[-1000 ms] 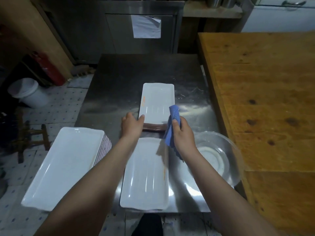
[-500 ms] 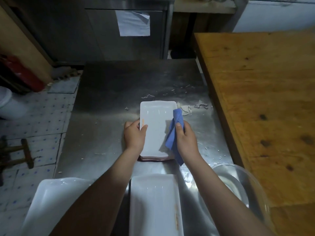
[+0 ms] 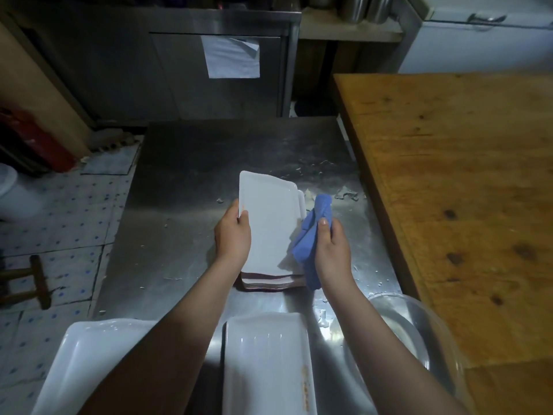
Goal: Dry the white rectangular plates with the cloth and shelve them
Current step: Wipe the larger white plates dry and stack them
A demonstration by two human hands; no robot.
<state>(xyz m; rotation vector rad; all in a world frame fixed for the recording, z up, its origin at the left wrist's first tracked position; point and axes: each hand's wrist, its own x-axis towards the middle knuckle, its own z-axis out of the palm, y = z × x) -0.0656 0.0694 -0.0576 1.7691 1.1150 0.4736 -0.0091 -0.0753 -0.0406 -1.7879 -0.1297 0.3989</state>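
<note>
While the left hand's (image 3: 232, 235) thumb lies on top of the rim and its fingers curl under, it grips the left long edge of the top white rectangular plate (image 3: 269, 226). The right hand's (image 3: 332, 250) fingers are clenched around a bunched blue cloth (image 3: 311, 244), thumb pressed on it, just beside the plate's right edge. The plate's long axis runs away from the person, face up, far end skewed slightly left. It sits over a stack of matching plates (image 3: 269, 283), whose far right corner peeks out. Can't tell if plate and stack touch.

The stack rests mid steel table (image 3: 194, 190), wet spots around. Nearer the person: another rectangular plate (image 3: 266, 363) with an orange smear on its right rim, a larger white platter (image 3: 86, 357) to the left, and a metal bowl (image 3: 419, 330) to the right. A wooden table (image 3: 463, 190) butts against the right side. Behind is a steel cabinet (image 3: 179, 70) with a paper sheet (image 3: 230, 56) stuck on it. Tiled floor (image 3: 59, 205) on the left, with a red object (image 3: 33, 142), a white bucket (image 3: 9, 193) and a wooden stool (image 3: 36, 280).
</note>
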